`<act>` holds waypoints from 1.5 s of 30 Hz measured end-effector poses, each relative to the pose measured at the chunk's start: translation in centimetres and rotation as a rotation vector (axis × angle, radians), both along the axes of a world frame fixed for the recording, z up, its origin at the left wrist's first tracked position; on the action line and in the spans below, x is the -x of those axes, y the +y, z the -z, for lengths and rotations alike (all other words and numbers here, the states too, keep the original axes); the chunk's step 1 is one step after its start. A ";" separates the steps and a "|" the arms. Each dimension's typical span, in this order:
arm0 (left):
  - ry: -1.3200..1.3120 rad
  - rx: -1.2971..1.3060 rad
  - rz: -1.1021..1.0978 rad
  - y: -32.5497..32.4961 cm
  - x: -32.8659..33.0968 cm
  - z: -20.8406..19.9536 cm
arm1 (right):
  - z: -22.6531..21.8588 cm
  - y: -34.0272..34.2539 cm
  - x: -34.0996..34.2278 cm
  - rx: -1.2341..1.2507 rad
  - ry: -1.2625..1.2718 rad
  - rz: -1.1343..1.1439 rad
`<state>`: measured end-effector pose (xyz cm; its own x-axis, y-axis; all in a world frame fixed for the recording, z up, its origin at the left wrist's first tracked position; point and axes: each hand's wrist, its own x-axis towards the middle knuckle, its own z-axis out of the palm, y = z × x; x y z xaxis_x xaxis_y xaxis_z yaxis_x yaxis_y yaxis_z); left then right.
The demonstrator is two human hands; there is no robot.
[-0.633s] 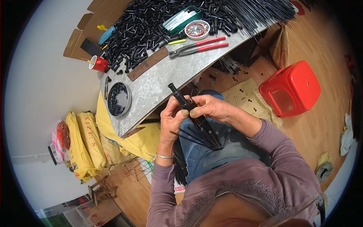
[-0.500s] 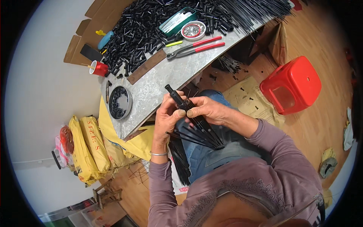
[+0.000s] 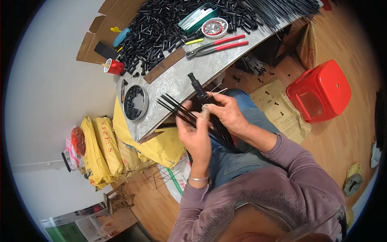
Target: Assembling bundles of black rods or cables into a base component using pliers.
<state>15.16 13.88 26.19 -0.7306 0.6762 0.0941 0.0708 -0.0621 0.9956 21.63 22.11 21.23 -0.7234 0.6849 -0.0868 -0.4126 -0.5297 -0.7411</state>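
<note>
My right hand [image 3: 229,115] is closed around a black umbrella frame, its thumb pressed just below the dark tubular top end [image 3: 195,85]. The bundled ribs hang down over my lap. A thin pale wire or stick [image 3: 220,92] pokes out above those fingers. My left hand [image 3: 195,133] is blurred by motion beside the frame, its thumb raised close to my right thumb. Several thin black ribs [image 3: 171,105] fan out to the upper left, crossing at my left hand's fingers. Whether that hand grips them is not clear.
On the grey table lie a heap of black tubular parts [image 3: 155,36], red-handled pincers [image 3: 217,47], a flat metal bar [image 3: 164,65], a round dish of black pieces [image 3: 136,103] and a red cup [image 3: 114,66]. A red stool [image 3: 322,90] stands at right, yellow sacks [image 3: 108,143] at left.
My left hand has come off the frame's top end and moved down. Ribs that pointed down to the left now fan toward the upper left. The whole view has shifted slightly.
</note>
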 end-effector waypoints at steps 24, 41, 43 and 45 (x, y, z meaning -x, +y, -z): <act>0.050 -0.044 0.091 -1.1 3.1 0.6 | 1.2 3.6 0.0 -0.237 -0.186 -0.533; -0.035 0.102 0.217 -0.8 5.0 0.3 | 0.8 3.6 0.4 -0.046 -0.234 -0.631; -0.130 0.071 0.269 -0.6 5.6 0.4 | 0.6 3.1 0.3 -0.195 -0.361 -0.509; -0.205 0.036 0.274 -0.6 5.9 0.9 | -0.1 2.9 -0.2 -0.188 -0.343 -0.508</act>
<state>9.23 13.28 25.30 -0.5228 0.8501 -0.0636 -0.1451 -0.0153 0.9893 21.82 24.99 21.34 -0.9142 0.2905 -0.2827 0.1327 -0.4445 -0.8859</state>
